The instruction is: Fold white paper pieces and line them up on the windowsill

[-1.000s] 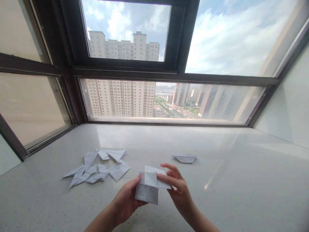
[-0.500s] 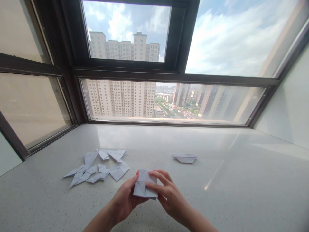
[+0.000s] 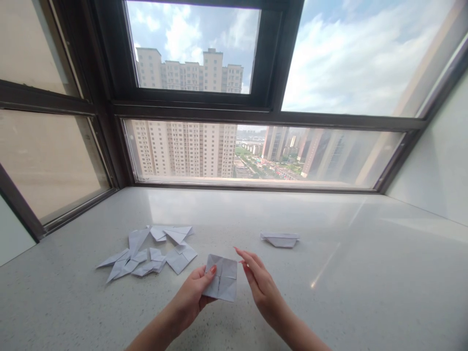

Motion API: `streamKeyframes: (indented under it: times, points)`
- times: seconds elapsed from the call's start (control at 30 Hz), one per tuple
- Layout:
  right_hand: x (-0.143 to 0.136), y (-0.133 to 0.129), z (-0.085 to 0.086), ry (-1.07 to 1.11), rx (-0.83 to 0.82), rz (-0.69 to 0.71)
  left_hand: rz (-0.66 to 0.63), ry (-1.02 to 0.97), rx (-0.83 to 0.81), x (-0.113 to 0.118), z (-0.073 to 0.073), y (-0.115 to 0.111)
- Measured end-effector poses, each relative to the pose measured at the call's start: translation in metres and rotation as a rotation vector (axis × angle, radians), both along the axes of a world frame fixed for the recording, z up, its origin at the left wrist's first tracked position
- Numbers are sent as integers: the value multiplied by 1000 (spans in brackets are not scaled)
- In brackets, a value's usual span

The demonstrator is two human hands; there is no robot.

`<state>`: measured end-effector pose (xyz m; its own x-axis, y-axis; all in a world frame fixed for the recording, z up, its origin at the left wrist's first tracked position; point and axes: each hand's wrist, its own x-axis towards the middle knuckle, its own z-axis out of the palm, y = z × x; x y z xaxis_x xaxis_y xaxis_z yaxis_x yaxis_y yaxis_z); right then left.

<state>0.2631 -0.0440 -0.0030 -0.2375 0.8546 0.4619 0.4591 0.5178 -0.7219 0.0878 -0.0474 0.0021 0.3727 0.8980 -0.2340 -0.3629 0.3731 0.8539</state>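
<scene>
**A folding step, I judge**

Above the counter (image 3: 358, 292), my left hand (image 3: 187, 296) pinches the folded paper square (image 3: 227, 283); my right hand (image 3: 263, 287), open, is just beside it. Another crease would call for aligned edges.

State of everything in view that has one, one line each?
Paper square: folded flat, creased, held
Left hand: closed on the square
Right hand: open, fingers extended, beside the square
Lone paper piece: folded, lying on counter
Left-side paper pieces: folded, loosely grouped
Upper framed window: looks shut
</scene>
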Motion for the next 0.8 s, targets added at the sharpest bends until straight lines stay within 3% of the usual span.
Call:
streamKeyframes:
  times: [0.17, 0.3, 0.6, 0.7, 0.8]
  points:
    - [-5, 6, -9, 259, -367, 137, -132, 149, 193, 3, -1, -4]
    - [-9, 7, -10, 446, -522, 185, -88, 277, 434, 4, -2, -5]
    - [-13, 7, 0, 638, -696, 215, -34, 226, 360, 3, -5, -1]
    - [-11, 7, -1, 648, -678, 183, -67, 303, 375, 5, -5, -2]
    - [-8, 7, -1, 641, -692, 156, -120, 482, 503, -1, 3, -2]
